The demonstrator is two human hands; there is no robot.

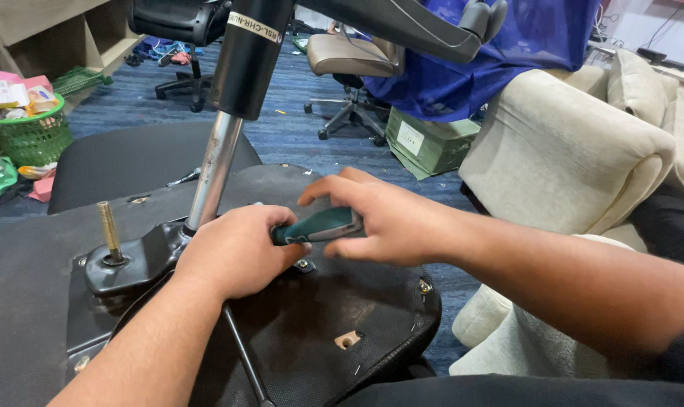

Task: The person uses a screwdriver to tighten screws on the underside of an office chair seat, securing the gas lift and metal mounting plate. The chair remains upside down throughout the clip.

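Note:
An upturned office chair seat [334, 301] lies in front of me, its black underside facing up. From its metal mechanism plate [142, 252] a chrome gas cylinder [214, 169] rises into a black tube. A brass threaded rod [108, 230] stands upright on the plate's left. My left hand [233, 252] rests on the plate beside the cylinder base, fingers curled around the tip end of a green-and-grey handled screwdriver [319, 224]. My right hand [380, 218] grips that handle from the right. The tool's tip is hidden under my left hand.
A beige upholstered armchair [568, 151] stands close on the right. Behind are a green box [429, 139], a beige office chair [353, 60], a black office chair [184, 30] and blue cloth. A green basket [29, 136] of items sits at left on blue carpet.

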